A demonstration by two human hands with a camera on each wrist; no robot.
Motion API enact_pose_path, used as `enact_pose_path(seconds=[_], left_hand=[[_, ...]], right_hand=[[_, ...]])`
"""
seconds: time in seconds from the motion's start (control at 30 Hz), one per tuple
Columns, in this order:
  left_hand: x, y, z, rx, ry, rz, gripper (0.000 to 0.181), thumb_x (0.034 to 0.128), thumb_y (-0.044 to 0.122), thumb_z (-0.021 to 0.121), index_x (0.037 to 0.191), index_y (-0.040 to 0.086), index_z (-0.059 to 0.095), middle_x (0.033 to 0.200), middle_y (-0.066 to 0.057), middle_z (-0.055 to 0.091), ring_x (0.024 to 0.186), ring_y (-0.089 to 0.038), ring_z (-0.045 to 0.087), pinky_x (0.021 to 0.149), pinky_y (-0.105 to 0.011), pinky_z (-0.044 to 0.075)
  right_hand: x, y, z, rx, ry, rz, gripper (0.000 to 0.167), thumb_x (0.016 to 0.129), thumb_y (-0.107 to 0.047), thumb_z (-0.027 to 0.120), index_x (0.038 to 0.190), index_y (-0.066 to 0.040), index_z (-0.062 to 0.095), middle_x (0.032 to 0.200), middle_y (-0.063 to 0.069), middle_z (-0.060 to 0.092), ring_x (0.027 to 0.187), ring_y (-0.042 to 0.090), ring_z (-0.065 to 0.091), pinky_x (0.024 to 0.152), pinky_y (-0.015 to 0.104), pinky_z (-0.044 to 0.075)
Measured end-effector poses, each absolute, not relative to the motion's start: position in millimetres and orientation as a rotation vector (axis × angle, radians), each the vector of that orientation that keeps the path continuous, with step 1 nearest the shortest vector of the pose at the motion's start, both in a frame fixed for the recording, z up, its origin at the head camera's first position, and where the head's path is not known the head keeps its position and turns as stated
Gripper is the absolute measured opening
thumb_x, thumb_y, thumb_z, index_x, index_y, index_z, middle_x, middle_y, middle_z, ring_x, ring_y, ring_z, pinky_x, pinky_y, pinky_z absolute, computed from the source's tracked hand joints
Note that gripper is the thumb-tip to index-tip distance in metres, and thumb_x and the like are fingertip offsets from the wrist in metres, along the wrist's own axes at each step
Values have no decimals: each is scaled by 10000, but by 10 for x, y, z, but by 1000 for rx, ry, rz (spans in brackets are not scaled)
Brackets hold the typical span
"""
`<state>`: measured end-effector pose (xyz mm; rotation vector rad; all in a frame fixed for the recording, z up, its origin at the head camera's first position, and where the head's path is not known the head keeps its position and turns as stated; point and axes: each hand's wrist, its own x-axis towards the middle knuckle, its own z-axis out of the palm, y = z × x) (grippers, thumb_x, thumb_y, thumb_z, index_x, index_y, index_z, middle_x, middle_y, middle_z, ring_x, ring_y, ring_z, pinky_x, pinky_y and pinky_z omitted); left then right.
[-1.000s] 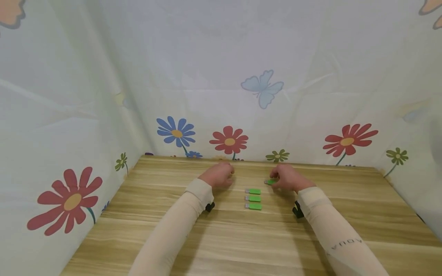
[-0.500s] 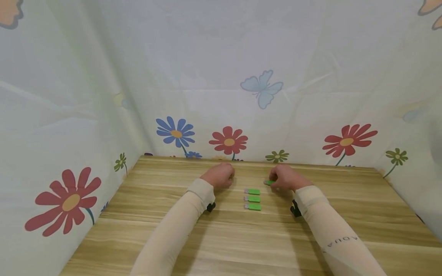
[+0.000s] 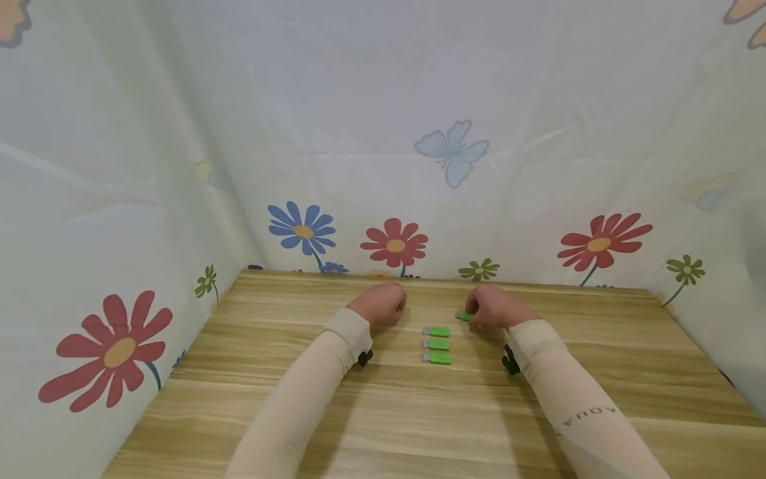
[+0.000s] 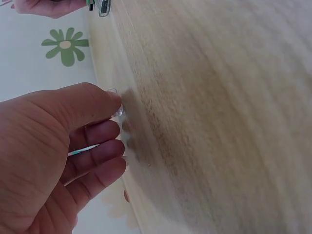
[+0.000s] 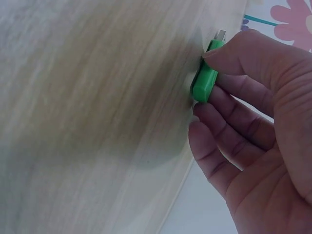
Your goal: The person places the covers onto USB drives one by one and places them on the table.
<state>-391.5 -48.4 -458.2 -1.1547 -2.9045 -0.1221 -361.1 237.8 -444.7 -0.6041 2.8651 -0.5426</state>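
Observation:
My right hand (image 3: 498, 307) pinches a green USB stick (image 5: 206, 78) between thumb and fingers, just above or on the wooden table. Its metal plug points left in the head view. To the left, my left hand (image 3: 380, 305) pinches a small clear plastic cap (image 4: 117, 103) between thumb and forefinger, close to the tabletop; most of the cap is hidden by the thumb. Between the hands and nearer to me lie three more green USB sticks, the far one (image 3: 440, 331), the middle one (image 3: 440, 344) and the near one (image 3: 440, 358), stacked in a column with plugs to the left.
The wood-grain table (image 3: 383, 412) ends at a white curtain (image 3: 359, 120) printed with flowers, which also rises along both sides. A dark wrist strap piece (image 3: 365, 358) shows below the left cuff, another (image 3: 511, 360) below the right.
My left hand's fingers have closed in from a looser pose, a second ago, to a pinch. The right hand has stayed nearly in place with the USB stick; the sticks on the table lie as before.

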Motion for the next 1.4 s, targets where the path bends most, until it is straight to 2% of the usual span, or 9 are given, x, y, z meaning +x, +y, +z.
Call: enact_pose_path(seconds=[0.23, 0.47, 0.7, 0.8, 1.4], left_hand=[[-3932, -484, -4594, -1152, -2900, -20, 379, 914, 69, 619, 622, 191, 410, 654, 42, 344, 626, -121, 336, 636, -256, 359], [-3926, -498, -4609, -1108, -2944, -77, 301, 821, 49, 648, 625, 185, 465, 633, 48, 419, 602, -109, 388, 592, -246, 371], [-3913, -529, -4607, -1092, -2994, -199, 335, 779, 42, 640, 560, 186, 432, 530, 62, 314, 507, -95, 285, 494, -248, 267], [-3887, -553, -4570, -1102, -3004, -261, 333, 772, 32, 625, 550, 185, 430, 518, 64, 295, 495, -96, 273, 485, -250, 258], [-3714, -699, -4384, -1125, -2978, -475, 110, 835, 61, 663, 795, 152, 616, 717, 29, 542, 677, -121, 515, 636, -239, 425]], right_hand=[[-3610, 2369, -4434, -642, 2871, -531, 78, 789, -82, 796, 850, -102, 751, 839, 15, 702, 703, 139, 573, 652, 317, 504], [-3627, 2364, -4456, -640, 2884, -505, 102, 753, -85, 797, 763, -128, 705, 762, -10, 652, 659, 132, 537, 610, 291, 461], [-3613, 2380, -4444, -654, 2871, -525, 103, 760, -92, 802, 773, -120, 704, 774, -4, 656, 678, 139, 542, 631, 301, 473], [-3602, 2410, -4446, -657, 2860, -550, 106, 755, -86, 803, 782, -121, 706, 782, -1, 660, 687, 140, 545, 635, 303, 479], [-3382, 2432, -4258, -848, 2842, -673, 114, 772, -96, 818, 850, -136, 746, 825, -36, 706, 750, 89, 616, 712, 276, 536]])
